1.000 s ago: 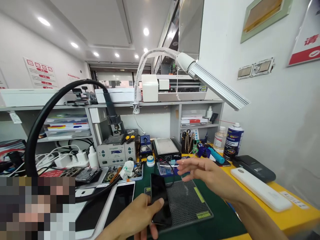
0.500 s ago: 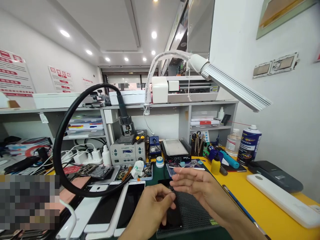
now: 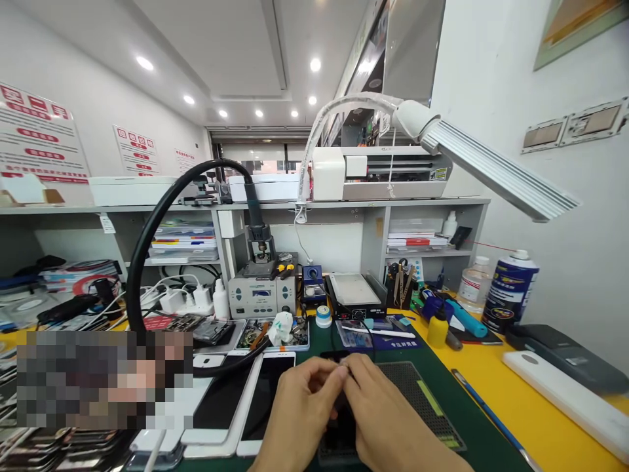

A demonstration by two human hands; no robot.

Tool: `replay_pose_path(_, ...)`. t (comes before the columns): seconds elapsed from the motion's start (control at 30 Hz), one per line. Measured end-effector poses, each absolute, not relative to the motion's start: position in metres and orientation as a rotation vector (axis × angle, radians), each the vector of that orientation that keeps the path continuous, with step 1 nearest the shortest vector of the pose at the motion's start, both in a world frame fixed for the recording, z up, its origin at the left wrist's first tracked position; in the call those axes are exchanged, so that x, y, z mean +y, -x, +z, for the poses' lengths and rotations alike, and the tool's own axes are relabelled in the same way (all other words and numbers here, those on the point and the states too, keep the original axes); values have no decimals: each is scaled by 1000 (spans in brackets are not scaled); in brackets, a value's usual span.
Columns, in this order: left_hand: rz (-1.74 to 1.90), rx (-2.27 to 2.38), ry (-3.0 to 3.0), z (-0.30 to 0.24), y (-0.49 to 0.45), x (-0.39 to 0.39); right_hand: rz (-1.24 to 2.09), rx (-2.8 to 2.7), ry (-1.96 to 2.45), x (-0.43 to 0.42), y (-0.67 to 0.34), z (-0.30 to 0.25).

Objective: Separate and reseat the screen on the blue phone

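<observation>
My left hand is closed in a pinch, its thumb and fingertips pressed together. Against those fingertips, the curled fingers of my right hand meet from the other side. Whatever lies between the fingers is hidden or too small to name. Beneath both hands is a black phone, mostly covered by them, lying on a dark perforated pad. White-framed phones with dark screens, one tablet-like phone and another phone, lie left of my left hand.
A black hose loops from a hot-air station over the phones. Behind the hands are a parts tray, a small round jar and a heating plate. Rightward stand a yellow bottle, a spray can and a blue pen-like tool.
My right hand, spread above the pad before, has come down and in to meet my left fingertips. The view has shifted, so the scene sits further right.
</observation>
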State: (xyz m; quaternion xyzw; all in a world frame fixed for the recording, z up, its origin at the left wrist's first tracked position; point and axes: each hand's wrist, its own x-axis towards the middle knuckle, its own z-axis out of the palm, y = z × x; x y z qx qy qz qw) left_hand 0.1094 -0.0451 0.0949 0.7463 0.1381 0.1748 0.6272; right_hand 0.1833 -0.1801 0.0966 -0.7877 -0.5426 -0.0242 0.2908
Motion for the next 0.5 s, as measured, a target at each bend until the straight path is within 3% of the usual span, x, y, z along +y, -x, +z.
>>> replay_pose_path(0.23, 384, 278, -1609, 90, -102, -40, 197, -1053, 1928, -195, -186, 114)
replay_pose_path(0.5, 173, 69, -1211, 97, -94, -48, 69, -1195, 1659, -188, -175, 81)
